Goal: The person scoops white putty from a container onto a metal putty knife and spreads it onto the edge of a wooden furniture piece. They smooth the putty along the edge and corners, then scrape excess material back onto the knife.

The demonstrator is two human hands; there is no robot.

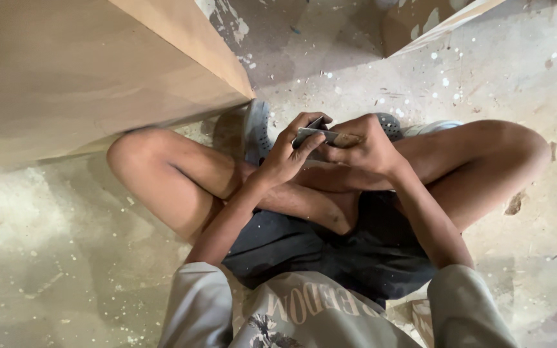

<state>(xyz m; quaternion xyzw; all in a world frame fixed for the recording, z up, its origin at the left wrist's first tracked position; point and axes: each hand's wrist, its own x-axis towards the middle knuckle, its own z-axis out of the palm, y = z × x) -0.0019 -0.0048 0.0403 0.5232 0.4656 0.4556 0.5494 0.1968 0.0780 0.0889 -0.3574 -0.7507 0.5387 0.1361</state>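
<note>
Small flat grey piece (317,135), thin and roughly rectangular (material not clear; one end looks brownish), held above the crossed shins, between both hands. Left hand (286,154) closed on its near-left end, fingers curled over the top edge, thumb beneath. Right hand (363,147) closed on the other end, knuckles up. Person sits cross-legged on a dusty, paint-flecked concrete floor (53,258). Grey perforated clogs (256,129) show just behind the hands. Large plain wooden panel (78,71) stands at left, its corner near the left knee. Dark shorts (330,251), pale shirt sleeves in the foreground.
</note>
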